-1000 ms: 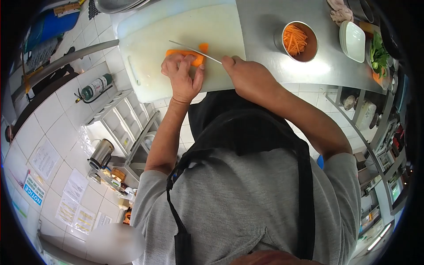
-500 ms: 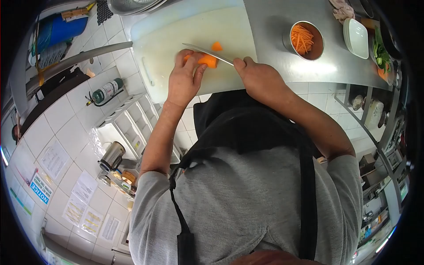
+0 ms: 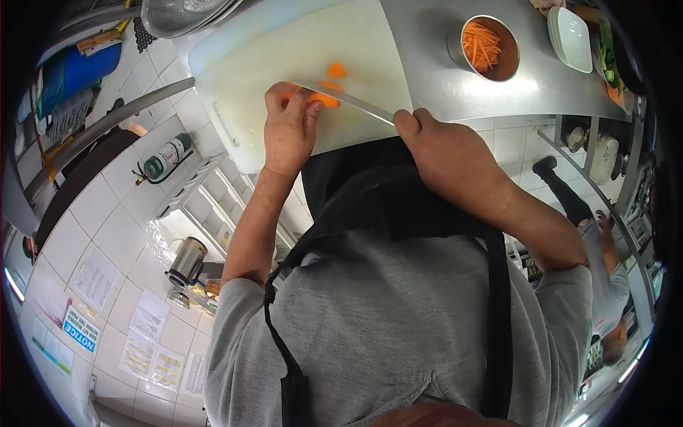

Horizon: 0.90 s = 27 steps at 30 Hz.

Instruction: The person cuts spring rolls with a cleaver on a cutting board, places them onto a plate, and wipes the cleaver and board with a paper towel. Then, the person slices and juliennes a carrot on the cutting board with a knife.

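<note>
Over there, bare steel counter (image 3: 432,78) is leaving a lane between the cutting board (image 3: 267,60) and the metal cup (image 3: 509,61) at right. The knife (image 3: 363,107) is blocking the near way to the loose carrot piece (image 3: 336,70).

The scene is bright and mostly evenly lit; the chopping board (image 3: 256,124) takes the light flatly, with only faint shadows; the metal worktop (image 3: 434,82) throws back a broad whitish glare near its front edge; the knife (image 3: 356,108) carries a pale sheen; strip lights (image 3: 633,361) glow white at the lower right; the black apron (image 3: 384,196) loses most of its detail; the lens bends the tiled wall (image 3: 78,220) strongly, and black fills the corners; print on the wall papers (image 3: 148,313) is too small to read.
</note>
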Each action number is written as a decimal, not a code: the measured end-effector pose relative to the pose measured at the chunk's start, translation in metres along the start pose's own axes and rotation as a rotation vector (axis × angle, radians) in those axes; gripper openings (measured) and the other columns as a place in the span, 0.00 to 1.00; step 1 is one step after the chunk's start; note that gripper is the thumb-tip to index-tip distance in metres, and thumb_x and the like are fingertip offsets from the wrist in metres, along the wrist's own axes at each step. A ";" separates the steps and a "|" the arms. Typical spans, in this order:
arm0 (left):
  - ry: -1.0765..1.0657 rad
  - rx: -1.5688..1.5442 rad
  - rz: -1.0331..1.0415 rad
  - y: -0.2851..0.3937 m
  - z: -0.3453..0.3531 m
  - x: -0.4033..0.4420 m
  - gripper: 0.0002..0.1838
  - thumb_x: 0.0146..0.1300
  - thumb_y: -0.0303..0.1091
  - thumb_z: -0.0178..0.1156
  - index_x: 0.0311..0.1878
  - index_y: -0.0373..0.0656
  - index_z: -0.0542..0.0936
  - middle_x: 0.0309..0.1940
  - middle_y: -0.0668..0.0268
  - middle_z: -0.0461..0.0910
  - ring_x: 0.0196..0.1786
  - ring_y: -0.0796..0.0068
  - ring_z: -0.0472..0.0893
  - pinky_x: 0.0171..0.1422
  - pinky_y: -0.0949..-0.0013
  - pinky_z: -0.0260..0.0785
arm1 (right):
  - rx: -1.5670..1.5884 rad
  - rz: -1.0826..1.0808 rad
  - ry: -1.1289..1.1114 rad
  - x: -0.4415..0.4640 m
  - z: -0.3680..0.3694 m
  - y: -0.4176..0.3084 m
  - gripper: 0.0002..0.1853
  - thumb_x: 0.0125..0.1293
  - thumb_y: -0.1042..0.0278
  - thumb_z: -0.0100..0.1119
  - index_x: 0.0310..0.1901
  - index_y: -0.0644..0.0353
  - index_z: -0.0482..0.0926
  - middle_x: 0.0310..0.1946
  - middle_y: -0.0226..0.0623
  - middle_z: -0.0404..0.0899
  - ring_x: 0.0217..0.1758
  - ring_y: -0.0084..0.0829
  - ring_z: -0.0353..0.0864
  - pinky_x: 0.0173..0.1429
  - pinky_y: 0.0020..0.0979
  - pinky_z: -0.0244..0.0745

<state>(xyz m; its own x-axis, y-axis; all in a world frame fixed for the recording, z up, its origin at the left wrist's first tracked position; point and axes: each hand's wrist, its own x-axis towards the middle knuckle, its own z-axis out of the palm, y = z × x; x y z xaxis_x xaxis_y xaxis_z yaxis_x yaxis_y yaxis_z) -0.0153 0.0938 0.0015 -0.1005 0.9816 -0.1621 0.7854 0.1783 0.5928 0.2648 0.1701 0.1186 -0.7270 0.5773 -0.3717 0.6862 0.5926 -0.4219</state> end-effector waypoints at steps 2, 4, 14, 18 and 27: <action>0.015 -0.021 0.002 0.000 0.002 0.001 0.13 0.78 0.38 0.69 0.58 0.43 0.85 0.66 0.55 0.70 0.53 0.51 0.87 0.54 0.53 0.86 | 0.010 0.002 -0.014 0.001 0.000 0.002 0.08 0.74 0.74 0.58 0.51 0.66 0.73 0.36 0.47 0.83 0.30 0.46 0.91 0.33 0.42 0.88; 0.012 0.001 -0.006 0.000 0.002 0.000 0.14 0.78 0.38 0.69 0.59 0.42 0.85 0.67 0.55 0.69 0.55 0.51 0.86 0.55 0.53 0.86 | 0.014 0.008 -0.031 0.001 -0.003 0.000 0.09 0.75 0.74 0.58 0.52 0.66 0.73 0.36 0.47 0.83 0.30 0.46 0.91 0.33 0.42 0.88; 0.037 -0.036 0.011 -0.002 0.003 0.001 0.15 0.77 0.37 0.70 0.62 0.45 0.85 0.66 0.55 0.70 0.56 0.52 0.85 0.58 0.54 0.85 | 0.064 0.049 -0.079 0.014 0.004 -0.005 0.10 0.75 0.74 0.57 0.53 0.67 0.73 0.38 0.50 0.84 0.33 0.50 0.91 0.38 0.46 0.89; 0.026 -0.066 -0.009 -0.006 0.005 0.000 0.15 0.77 0.35 0.70 0.61 0.44 0.84 0.66 0.55 0.70 0.55 0.54 0.87 0.58 0.55 0.85 | 0.108 0.008 -0.036 0.036 0.019 -0.005 0.10 0.74 0.75 0.57 0.53 0.67 0.73 0.38 0.50 0.83 0.33 0.52 0.91 0.38 0.47 0.88; 0.057 -0.043 0.038 -0.005 0.004 -0.002 0.16 0.77 0.34 0.70 0.64 0.46 0.83 0.67 0.54 0.70 0.59 0.55 0.87 0.60 0.56 0.85 | 0.161 -0.054 0.174 0.081 0.068 0.002 0.14 0.70 0.81 0.55 0.56 0.65 0.70 0.40 0.51 0.82 0.36 0.57 0.88 0.38 0.52 0.84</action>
<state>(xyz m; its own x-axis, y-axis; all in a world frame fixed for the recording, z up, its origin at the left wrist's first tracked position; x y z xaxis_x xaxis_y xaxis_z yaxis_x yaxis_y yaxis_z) -0.0167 0.0903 -0.0041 -0.1069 0.9898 -0.0940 0.7624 0.1423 0.6313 0.2059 0.1803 0.0315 -0.7380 0.6437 -0.2025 0.6238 0.5362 -0.5686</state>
